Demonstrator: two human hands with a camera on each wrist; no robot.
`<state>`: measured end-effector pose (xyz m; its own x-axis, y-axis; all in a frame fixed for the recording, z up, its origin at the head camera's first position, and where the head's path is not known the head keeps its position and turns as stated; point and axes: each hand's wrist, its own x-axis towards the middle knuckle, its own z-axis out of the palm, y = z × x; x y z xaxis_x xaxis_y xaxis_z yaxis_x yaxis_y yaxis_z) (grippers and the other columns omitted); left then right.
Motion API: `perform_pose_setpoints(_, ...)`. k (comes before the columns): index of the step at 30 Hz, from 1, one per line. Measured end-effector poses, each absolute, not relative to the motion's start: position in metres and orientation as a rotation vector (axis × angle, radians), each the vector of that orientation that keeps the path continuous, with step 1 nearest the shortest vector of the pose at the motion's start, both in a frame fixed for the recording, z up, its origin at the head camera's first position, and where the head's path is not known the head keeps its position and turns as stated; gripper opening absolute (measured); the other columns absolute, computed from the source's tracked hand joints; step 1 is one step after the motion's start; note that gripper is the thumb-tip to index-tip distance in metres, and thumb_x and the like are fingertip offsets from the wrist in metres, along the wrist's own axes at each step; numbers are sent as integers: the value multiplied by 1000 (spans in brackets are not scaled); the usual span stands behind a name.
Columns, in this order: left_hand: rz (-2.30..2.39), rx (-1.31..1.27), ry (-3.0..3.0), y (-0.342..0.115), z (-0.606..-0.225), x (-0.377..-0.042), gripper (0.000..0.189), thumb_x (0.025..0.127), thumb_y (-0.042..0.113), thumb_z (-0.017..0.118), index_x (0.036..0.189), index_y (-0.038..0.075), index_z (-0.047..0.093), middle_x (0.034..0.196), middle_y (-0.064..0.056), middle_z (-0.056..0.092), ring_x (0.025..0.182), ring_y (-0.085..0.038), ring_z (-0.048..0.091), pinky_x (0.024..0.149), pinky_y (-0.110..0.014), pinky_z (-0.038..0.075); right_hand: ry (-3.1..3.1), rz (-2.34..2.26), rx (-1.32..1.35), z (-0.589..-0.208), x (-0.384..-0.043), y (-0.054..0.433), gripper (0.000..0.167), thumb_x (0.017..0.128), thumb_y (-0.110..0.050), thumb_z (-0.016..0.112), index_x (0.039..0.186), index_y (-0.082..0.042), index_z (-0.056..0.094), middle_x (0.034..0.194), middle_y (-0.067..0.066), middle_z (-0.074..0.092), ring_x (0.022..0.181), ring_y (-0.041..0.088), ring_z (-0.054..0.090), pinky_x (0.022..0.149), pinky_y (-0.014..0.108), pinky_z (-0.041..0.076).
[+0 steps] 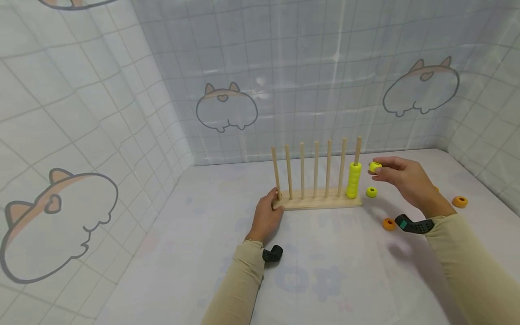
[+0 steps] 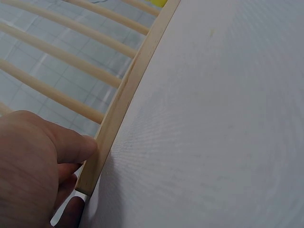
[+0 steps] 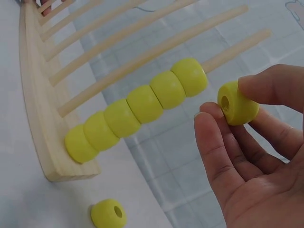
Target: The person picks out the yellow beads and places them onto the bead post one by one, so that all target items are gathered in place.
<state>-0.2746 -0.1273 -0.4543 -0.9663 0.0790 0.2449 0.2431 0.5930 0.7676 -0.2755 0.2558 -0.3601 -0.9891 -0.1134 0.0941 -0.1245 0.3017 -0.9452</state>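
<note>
A wooden peg rack (image 1: 317,204) with a row of upright rods stands on the table. Its rightmost rod carries a stack of several yellow beads (image 3: 142,103), with the rod's bare top showing above them. My left hand (image 1: 266,217) grips the left end of the base, thumb at the front, as the left wrist view also shows. To the right of the stack, my right hand (image 1: 410,180) pinches a yellow bead (image 3: 237,104) between thumb and fingers, its hole facing the rod. That bead is apart from the rod. Another yellow bead (image 1: 371,192) lies on the table beside the base.
An orange bead (image 1: 388,224) lies below the right hand, and a second orange bead (image 1: 460,201) lies farther right. Something orange (image 1: 436,188) shows partly behind the right wrist. Tile-patterned sheets (image 1: 260,58) with cartoon drawings hang behind and at both sides.
</note>
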Motion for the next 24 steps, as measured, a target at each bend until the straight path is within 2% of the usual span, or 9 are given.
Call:
perform_pose_setpoints(6, -1309, -273, -2632, -127, -456, -276, 63, 95, 6, 60, 155, 9, 39, 137, -13, 58, 133, -27, 47, 110, -43, 40, -2519, 1830, 235, -355, -278, 253, 51, 102, -30, 59, 145, -3, 47, 124, -1, 61, 105, 6, 65, 88, 15, 51)
perform_pose_setpoints(11, -1298, -274, -2633, -128, -457, -277, 63, 95, 6, 60, 154, 9, 40, 136, -13, 59, 133, -27, 47, 110, -43, 39, -2446, 1879, 268, -351, -281, 249, 53, 102, -30, 60, 144, 0, 47, 125, 3, 59, 107, 11, 65, 89, 19, 53)
perform_pose_setpoints(17, -1303, -277, -2633, -128, -457, -277, 63, 95, 6, 61, 154, 9, 40, 136, -12, 59, 133, -27, 47, 110, -43, 39, -2463, 1831, 272, -347, -283, 247, 53, 103, -34, 58, 144, -1, 48, 130, 9, 57, 106, 9, 65, 89, 17, 52)
perform_pose_setpoints(24, -1320, -273, -2624, -127, -456, -276, 63, 95, 6, 61, 154, 10, 41, 136, -12, 59, 132, -27, 47, 110, -43, 40, -2493, 1793, 258, -343, -286, 244, 56, 104, -36, 55, 148, -3, 45, 138, 10, 51, 116, 15, 61, 92, 17, 50)
